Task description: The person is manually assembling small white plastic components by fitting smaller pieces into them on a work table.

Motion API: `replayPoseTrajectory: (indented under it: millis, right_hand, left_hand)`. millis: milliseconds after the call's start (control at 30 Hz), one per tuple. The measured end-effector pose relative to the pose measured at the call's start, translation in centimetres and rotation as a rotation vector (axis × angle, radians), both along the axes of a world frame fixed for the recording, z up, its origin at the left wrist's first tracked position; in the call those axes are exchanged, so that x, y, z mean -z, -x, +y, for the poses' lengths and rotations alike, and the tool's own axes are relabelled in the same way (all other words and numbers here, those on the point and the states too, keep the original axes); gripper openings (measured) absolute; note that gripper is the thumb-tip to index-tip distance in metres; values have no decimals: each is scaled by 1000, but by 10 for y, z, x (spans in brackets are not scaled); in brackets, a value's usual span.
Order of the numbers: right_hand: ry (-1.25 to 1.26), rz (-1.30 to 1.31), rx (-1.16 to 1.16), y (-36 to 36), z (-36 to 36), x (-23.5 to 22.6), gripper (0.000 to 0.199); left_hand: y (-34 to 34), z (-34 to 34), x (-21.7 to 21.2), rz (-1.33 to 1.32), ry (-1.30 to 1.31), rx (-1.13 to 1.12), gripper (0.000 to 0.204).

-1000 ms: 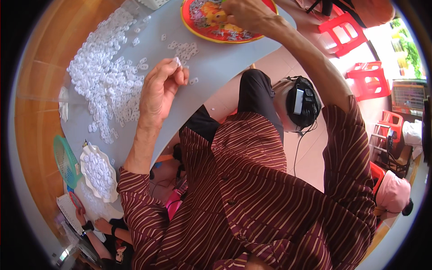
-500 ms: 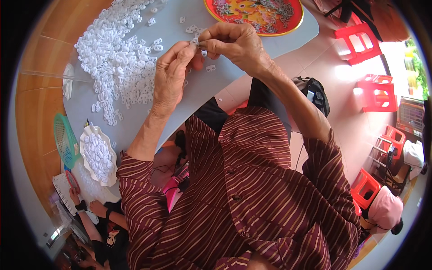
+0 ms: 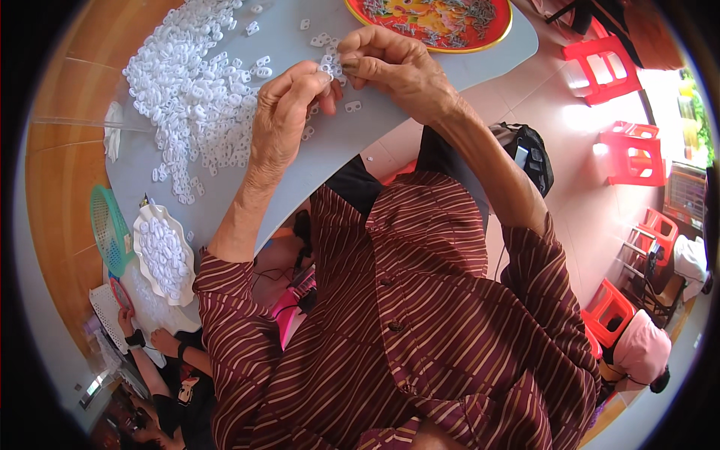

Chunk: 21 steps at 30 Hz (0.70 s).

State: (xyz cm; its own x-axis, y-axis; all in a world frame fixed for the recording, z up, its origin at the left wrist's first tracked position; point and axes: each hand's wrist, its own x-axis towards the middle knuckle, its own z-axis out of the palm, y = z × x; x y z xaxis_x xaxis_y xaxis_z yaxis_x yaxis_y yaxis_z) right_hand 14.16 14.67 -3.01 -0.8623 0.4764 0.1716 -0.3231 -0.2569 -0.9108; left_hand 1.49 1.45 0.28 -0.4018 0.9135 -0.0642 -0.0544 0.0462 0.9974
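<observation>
My left hand point(image 3: 283, 112) is closed, pinching a small white plastic piece point(image 3: 327, 73) with two holes between thumb and fingertips. Close beside it, on the right, my right hand point(image 3: 401, 71) has its thumb and forefinger pressed together. Whatever those fingers hold is too small or hidden to make out. Both hands are above the grey table point(image 3: 232, 196). Several loose white pieces lie under and around them, one point(image 3: 352, 106) below the right fingers. Left of my hands spreads a big heap of such white pieces point(image 3: 187, 97).
Beyond my right hand, a red patterned tray point(image 3: 439, 46) holds many small grey metal parts. At left are a scalloped white dish point(image 3: 185, 294) of white pieces and a green basket point(image 3: 110, 232). A co-worker's hands point(image 3: 161, 341) are at lower left. Red stools point(image 3: 606, 67) stand at right.
My right fingertips have drawn slightly away from my left ones, so a small gap now shows between the hands. The left hand still pinches the white piece.
</observation>
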Motion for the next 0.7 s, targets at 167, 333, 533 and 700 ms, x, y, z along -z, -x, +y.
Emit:
replayPoseTrajectory:
  millis: [167,333,533,700]
  right_hand:
    - [4,6,20,0,-5,-2,25]
    - [-17,39,12,0,-5,0,26]
    - [1,54,0,-1,-7,-1,26]
    - [-23,71,7,-2,-9,-1,25]
  left_hand:
    - [2,0,10,36,-14,-39,23]
    - [1,1,13,12,12,-98,19]
    - [-4,-1,6,12,6,-88,20]
    - [-8,-3,2,108,-21,-58,22]
